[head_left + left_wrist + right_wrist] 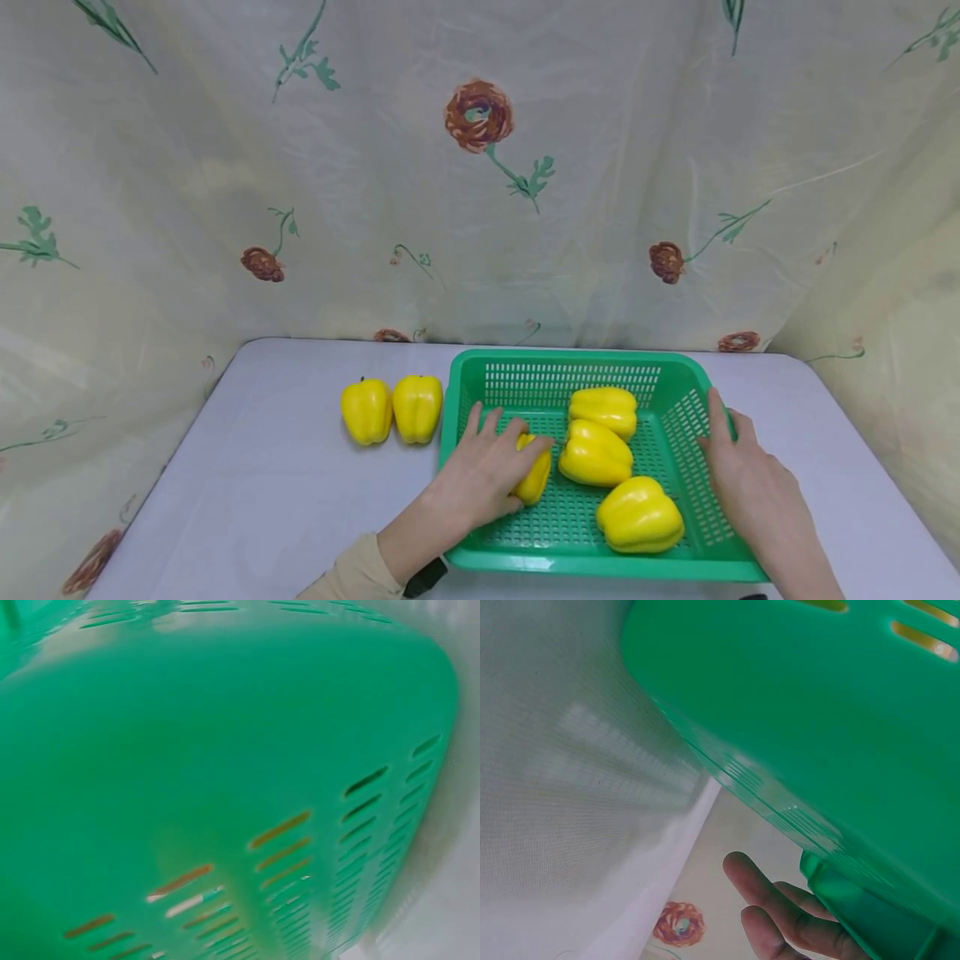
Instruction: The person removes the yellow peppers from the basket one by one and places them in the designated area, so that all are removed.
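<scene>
A green plastic basket (600, 568) with slotted walls stands on the table. Inside its left part, my left hand (480, 467) grips a yellow bell pepper (536, 482) from above, fingers spread over it and partly hiding it. My right hand (759, 492) holds the basket's right rim, the thumb on the inner side. The right wrist view shows that hand's fingers (769, 904) outside the wall, below the rim. Three more yellow bell peppers lie in the basket: one at the back (603, 410), one in the middle (595, 454), one at front right (641, 517).
Two yellow bell peppers, one farther left (367, 411) and one closer to the basket (417, 408), stand side by side on the white-covered table (285, 492). Behind the table hangs a flowered curtain (360, 167). In the left wrist view, the basket's outer wall (187, 750) fills most of the picture.
</scene>
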{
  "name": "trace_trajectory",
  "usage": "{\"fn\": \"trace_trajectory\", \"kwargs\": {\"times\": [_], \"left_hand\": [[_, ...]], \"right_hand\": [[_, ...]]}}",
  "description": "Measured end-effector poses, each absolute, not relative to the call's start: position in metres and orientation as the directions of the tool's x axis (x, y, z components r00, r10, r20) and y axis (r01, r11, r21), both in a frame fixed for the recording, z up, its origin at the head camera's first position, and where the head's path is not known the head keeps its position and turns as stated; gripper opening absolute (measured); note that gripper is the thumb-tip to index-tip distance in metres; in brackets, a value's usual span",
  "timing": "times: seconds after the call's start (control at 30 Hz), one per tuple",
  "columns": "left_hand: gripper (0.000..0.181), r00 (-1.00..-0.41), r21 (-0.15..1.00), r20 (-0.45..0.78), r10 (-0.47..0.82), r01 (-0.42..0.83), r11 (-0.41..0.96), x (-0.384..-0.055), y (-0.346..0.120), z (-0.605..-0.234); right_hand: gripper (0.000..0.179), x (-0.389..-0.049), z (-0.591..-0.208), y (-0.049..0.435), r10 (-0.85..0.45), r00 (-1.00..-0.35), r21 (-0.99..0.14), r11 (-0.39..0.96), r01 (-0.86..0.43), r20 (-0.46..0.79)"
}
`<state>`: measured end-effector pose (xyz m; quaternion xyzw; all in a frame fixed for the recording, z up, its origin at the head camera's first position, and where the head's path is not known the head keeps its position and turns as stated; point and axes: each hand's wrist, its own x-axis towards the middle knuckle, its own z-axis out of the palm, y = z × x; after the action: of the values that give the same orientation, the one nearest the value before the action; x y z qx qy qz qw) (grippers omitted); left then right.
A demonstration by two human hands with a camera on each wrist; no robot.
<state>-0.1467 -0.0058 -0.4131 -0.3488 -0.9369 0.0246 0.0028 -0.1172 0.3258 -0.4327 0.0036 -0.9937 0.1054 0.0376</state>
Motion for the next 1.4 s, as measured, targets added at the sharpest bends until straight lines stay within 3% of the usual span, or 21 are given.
{"fn": "trace_trajectory", "kwargs": {"times": [0.67, 0.93, 1.13, 1.4], "left_hand": [[0.083, -0.754, -0.080, 0.052, 0.655, 0.651, 0.755, -0.148, -0.012, -0.405], [0.085, -0.737, -0.068, 0.118, 0.666, 0.663, 0.746, -0.148, -0.015, -0.400], [0.076, -0.721, -0.108, 0.196, 0.664, 0.658, 0.746, -0.146, -0.020, -0.396], [0.078, -0.740, -0.099, 0.198, 0.643, 0.637, 0.764, -0.149, -0.028, -0.388]], "right_hand": [[0.082, -0.118, -0.433, 0.325, 0.002, -0.998, -0.203, 0.979, -0.012, 0.070], [0.083, -0.118, -0.433, 0.326, 0.003, -0.998, -0.205, 0.979, -0.010, 0.063], [0.083, -0.117, -0.434, 0.326, -0.004, -0.997, -0.201, 0.979, -0.019, 0.077], [0.083, -0.117, -0.434, 0.327, -0.007, -0.996, -0.204, 0.979, -0.024, 0.085]]}}
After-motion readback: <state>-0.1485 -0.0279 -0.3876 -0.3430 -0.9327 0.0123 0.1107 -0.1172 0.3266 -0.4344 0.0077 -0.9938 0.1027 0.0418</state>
